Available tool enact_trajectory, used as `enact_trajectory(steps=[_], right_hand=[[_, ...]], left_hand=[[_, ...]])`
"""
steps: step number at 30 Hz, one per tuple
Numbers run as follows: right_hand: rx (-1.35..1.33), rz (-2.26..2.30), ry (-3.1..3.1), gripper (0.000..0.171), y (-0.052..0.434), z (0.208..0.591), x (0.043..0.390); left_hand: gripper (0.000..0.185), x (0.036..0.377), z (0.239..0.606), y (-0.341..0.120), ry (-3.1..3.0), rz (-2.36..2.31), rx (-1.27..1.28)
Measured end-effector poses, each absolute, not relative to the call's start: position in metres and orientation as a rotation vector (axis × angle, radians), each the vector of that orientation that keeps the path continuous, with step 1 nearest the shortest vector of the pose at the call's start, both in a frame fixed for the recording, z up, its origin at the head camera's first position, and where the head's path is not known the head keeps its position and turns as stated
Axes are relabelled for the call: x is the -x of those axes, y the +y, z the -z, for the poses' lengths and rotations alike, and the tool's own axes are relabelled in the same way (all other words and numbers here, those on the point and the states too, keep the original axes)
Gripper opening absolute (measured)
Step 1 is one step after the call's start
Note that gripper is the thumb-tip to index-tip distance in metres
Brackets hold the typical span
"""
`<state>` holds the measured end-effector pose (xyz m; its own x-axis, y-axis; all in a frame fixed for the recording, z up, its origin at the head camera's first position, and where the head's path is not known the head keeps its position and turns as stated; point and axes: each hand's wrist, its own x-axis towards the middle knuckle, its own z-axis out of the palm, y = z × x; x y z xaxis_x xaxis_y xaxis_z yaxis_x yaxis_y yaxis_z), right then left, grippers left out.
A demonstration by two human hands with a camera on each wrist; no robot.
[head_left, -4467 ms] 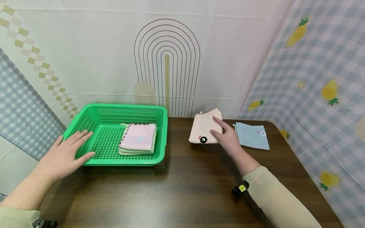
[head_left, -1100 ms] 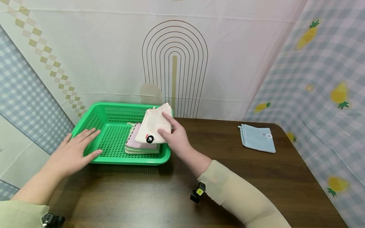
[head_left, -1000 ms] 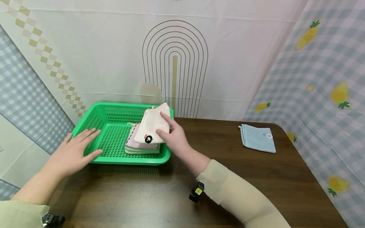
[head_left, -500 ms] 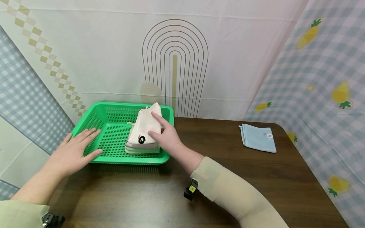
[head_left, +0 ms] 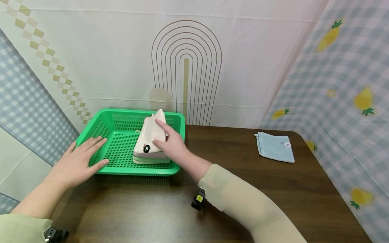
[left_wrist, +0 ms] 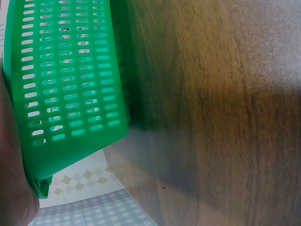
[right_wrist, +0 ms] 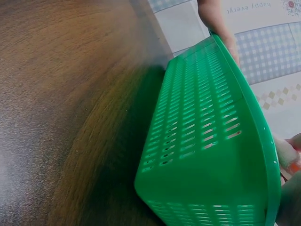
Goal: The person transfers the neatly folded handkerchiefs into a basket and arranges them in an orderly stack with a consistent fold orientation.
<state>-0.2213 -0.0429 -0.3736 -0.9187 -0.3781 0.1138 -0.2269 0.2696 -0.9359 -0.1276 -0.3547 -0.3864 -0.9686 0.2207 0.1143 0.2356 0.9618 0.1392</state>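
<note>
Patterned curtains back a dark wood counter (head_left: 170, 206). At 9 o'clock the left hand (head_left: 76, 162) rests spread on the green basket (head_left: 118, 170). Inside, the right hand (head_left: 170, 146) pinches a peach cloth (head_left: 149, 135) atop the stack (head_left: 150, 158). At 3 o'clock lies a blue cloth (head_left: 275, 146).

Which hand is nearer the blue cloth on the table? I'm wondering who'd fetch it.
Right. The right hand holds a peach cloth in the green basket, well left of the blue cloth; the left hand rests on the basket's far left rim.
</note>
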Motion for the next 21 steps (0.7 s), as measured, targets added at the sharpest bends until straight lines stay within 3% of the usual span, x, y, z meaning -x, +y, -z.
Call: enact_trajectory(steps=[21], right_hand=[[0.518,1.561,2.456,0.072,-0.06,0.371,0.229]], left_hand=[[0.081,0.128,0.387,-0.356,-3.009,0.243,0.357]])
